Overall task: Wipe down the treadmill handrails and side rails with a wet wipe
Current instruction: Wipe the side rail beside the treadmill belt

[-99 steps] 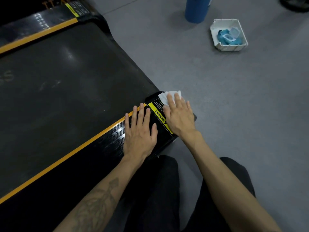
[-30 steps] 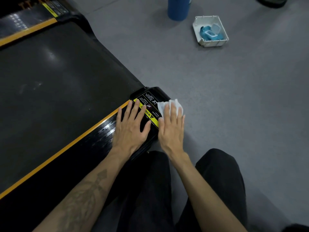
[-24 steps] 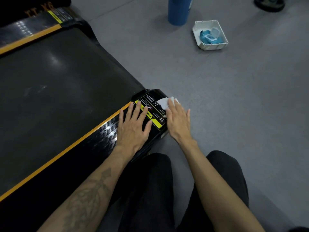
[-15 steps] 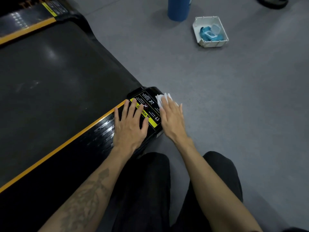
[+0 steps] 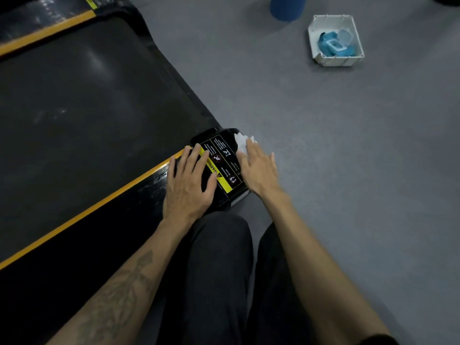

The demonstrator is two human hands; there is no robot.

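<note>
Two hands (image 5: 189, 188) — wipe (image 5: 242, 140) under right.

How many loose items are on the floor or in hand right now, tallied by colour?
White: 2, the wet wipe under the right hand and the square tray.
Blue: 2, the wipes pack in that tray and the cylinder.
Total: 4.

My one camera sits on my head, facing forward and steeply down, close over my left hand (image 5: 188, 188) and right hand (image 5: 258, 168). The treadmill deck (image 5: 87, 108) fills nine to eleven o'clock; the edges look bent, probably wide-angle distortion.
</note>
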